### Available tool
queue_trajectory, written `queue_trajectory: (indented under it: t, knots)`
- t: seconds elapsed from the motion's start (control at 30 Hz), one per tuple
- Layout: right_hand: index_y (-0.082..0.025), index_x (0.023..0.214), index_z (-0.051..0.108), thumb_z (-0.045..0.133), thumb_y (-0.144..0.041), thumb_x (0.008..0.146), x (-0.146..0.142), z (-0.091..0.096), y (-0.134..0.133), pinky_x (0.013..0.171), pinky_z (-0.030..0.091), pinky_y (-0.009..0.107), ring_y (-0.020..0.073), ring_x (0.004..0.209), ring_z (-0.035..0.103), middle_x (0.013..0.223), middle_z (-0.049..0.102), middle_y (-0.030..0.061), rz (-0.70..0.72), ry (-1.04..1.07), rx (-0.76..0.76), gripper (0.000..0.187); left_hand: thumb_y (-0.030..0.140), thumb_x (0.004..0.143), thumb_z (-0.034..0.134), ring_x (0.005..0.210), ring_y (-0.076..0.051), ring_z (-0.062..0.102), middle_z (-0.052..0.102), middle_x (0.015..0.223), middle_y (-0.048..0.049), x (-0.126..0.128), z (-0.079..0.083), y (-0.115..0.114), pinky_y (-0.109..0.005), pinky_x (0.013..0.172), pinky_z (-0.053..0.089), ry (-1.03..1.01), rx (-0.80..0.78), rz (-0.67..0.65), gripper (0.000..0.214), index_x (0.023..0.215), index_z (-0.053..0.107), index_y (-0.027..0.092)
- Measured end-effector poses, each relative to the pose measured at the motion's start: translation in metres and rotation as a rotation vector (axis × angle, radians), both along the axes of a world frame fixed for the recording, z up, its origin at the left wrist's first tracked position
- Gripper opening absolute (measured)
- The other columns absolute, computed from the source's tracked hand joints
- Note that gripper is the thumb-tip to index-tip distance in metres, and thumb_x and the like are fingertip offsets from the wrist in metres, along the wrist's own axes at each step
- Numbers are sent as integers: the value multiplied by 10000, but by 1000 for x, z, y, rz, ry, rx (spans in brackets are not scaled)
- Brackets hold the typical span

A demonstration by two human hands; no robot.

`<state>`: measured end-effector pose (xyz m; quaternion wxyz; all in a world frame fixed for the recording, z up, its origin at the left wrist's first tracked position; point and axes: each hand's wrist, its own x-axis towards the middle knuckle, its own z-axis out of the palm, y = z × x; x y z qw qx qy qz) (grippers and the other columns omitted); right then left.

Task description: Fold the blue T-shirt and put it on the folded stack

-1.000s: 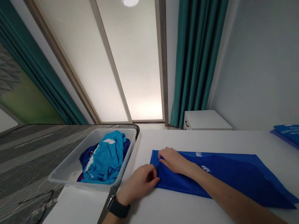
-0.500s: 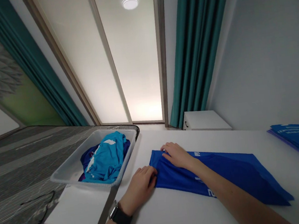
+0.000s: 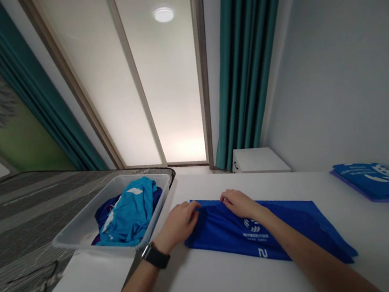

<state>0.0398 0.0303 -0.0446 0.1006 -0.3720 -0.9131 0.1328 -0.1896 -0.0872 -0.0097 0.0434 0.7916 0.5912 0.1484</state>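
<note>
A blue jersey (image 3: 221, 229) lies folded lengthwise on the white table, with a white logo and a number on its near side. At its far left corner, my left hand (image 3: 179, 222) has its fingers curled on the fabric; a dark watch is on that wrist. My right hand (image 3: 239, 203) pinches the cloth along the far edge, to the right of the left hand. The right forearm crosses over the jersey and hides part of the print.
Left of the table (image 3: 196, 281) stands a translucent plastic bin (image 3: 73, 225) holding crumpled light-blue and dark-blue clothes (image 3: 132, 214). A stack of folded blue garments (image 3: 377, 181) rests at the right, by the wall. Behind the table is a white cabinet (image 3: 259, 159).
My left hand has moved from the jersey's left edge up to its far left corner. My right hand has shifted right along the far edge. More of the white print shows.
</note>
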Motion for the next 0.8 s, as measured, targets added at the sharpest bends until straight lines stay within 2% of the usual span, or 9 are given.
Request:
queue_trajectory:
  t: [0.1, 0.2, 0.3, 0.43, 0.63, 0.73, 0.8]
  knots:
    - [-168, 1040, 640, 471, -166, 916, -3, 2, -4, 847, 391, 301, 211, 968, 592, 1021, 659, 87, -4, -23, 37, 210, 203, 940, 428, 962, -216, 622, 687, 1009, -68, 0, -9, 30, -332, 866, 453, -56, 2, -32, 222, 1051, 620, 205]
    - [-182, 1008, 632, 502, -179, 907, -4, 3, -7, 826, 385, 299, 210, 955, 587, 1005, 651, 75, -3, -57, 61, 164, 252, 956, 424, 940, -206, 621, 696, 965, -62, -1, -23, 47, -321, 870, 458, -153, -55, -70, 236, 985, 652, 194]
    - [-181, 955, 620, 476, -196, 934, -5, 5, -7, 798, 378, 294, 206, 926, 591, 983, 654, 75, -6, -100, 92, 146, 317, 976, 408, 896, -200, 604, 679, 900, -58, -3, -31, 47, -318, 855, 449, -222, -52, -91, 298, 925, 673, 191]
    - [-157, 995, 604, 382, -195, 985, -8, 6, -7, 794, 369, 312, 216, 926, 603, 1017, 668, 105, -13, -156, 139, 226, 360, 952, 467, 858, -199, 575, 644, 854, -47, -5, -32, 40, -316, 818, 433, -240, -65, -106, 280, 881, 683, 197]
    - [-178, 1020, 608, 526, -272, 935, -7, 7, -7, 841, 366, 317, 231, 1010, 589, 1060, 676, 84, 17, -122, 57, 151, 294, 882, 575, 858, -202, 543, 614, 848, -23, -5, -40, 41, -311, 769, 398, -185, -39, -60, 122, 838, 640, 202]
    - [-182, 967, 614, 511, -244, 937, -5, 9, -6, 827, 365, 316, 229, 984, 596, 1034, 682, 81, 21, -143, 59, 124, 270, 889, 566, 842, -195, 536, 612, 834, -14, -5, -44, 42, -308, 763, 388, -194, -25, -62, 105, 833, 623, 202]
    - [-178, 996, 604, 476, -234, 958, -5, 10, -5, 817, 366, 314, 223, 958, 610, 1025, 689, 82, 6, -142, 59, 145, 274, 901, 555, 826, -192, 534, 614, 816, -9, -5, -43, 41, -308, 759, 387, -208, -18, -64, 116, 832, 615, 203]
